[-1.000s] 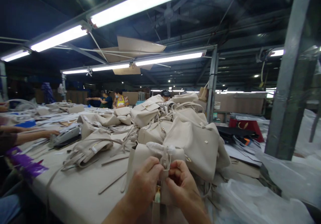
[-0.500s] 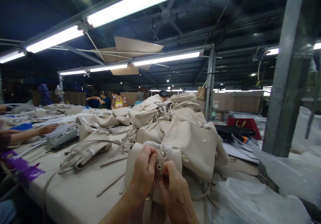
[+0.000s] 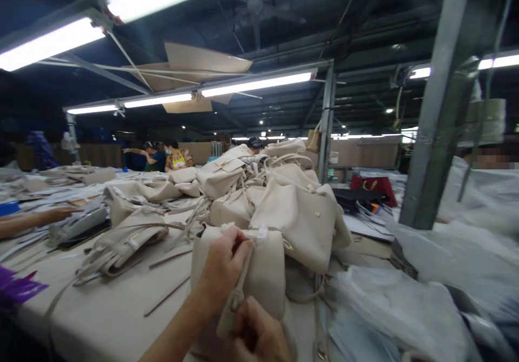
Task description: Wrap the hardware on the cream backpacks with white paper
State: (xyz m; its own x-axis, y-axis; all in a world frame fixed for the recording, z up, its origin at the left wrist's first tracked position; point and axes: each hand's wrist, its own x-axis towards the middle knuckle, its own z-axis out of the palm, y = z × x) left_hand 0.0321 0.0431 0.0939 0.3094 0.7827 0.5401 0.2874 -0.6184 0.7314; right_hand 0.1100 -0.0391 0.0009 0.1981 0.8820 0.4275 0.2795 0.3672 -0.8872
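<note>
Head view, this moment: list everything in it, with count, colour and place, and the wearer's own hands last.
bag in hand: one, cream, upright at the near table edge, white stuffing at its top.
strap: one, cream, running from the bag's top down between both hands.
bag pile: many, cream, heaped mid-table behind it.
flat bags: several, cream, left of the pile.
table: one, pale, long.
plastic sheets: several, clear, right of the bags.
steel post: one, grey, right.
co-worker's arm: one, far left, reaching over the table.
people: a few, far background.
left hand: pinching the bag's top.
right hand: closed on the strap's lower end.
</note>
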